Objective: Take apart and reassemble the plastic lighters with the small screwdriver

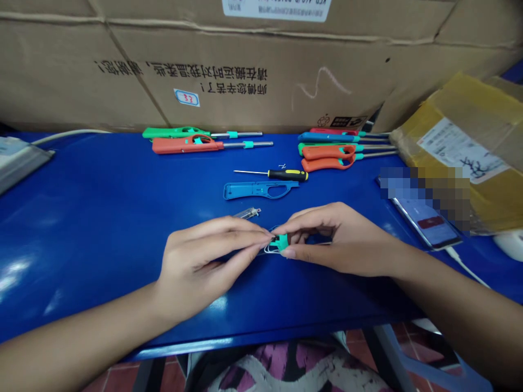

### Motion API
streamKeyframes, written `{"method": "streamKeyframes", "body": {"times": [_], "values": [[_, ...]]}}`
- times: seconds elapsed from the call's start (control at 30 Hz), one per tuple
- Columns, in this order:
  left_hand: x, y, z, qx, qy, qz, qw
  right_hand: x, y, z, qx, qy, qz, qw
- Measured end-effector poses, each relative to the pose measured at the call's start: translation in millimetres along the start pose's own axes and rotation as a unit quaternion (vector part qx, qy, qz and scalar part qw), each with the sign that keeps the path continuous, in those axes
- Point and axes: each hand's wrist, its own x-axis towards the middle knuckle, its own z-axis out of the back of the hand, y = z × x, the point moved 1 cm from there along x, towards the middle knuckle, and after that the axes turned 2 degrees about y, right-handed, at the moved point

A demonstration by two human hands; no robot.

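Between my fingertips is a small green plastic part [280, 243] with a black piece and thin white wires at its left side. My left hand [214, 253] pinches it from the left, at the black piece. My right hand [333, 239] grips its right side between thumb and fingers; a thin rod or wire shows behind that hand. Just beyond the left fingers lies a clear fuel tank [247, 213], partly covered by them. Farther off rest a blue lighter shell half [261, 189] and a black-and-yellow screwdriver [286, 174] with small screws [281, 165] behind it.
Green [175, 132] and orange [186, 144] long-necked lighters lie at the back left. Several more lighters [327, 155] are grouped at the back right. A large cardboard box [245, 109] stands behind the blue table [102, 218]. To the right are a taped carton [498, 147] and a phone on a cable [437, 223].
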Motion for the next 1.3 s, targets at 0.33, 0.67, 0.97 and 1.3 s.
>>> {"method": "streamKeyframes", "body": {"times": [0.33,0.67,0.97,1.3], "values": [[-1,-3,4.3,0.002,0.038,-0.056,0.998,1,5,-1,-0.018,-0.039,0.028,0.999],[2,-2,1.0,-0.005,-0.002,-0.046,0.999,-1,0,-6,-0.051,-0.064,0.203,0.976],[1,-3,4.5,-0.021,0.006,-0.06,0.998,-4,5,-8,-0.068,-0.055,0.226,0.97],[2,11,-2.6,0.016,0.023,-0.005,1.0,-2,0,-6,-0.1,-0.05,0.143,0.983]]}}
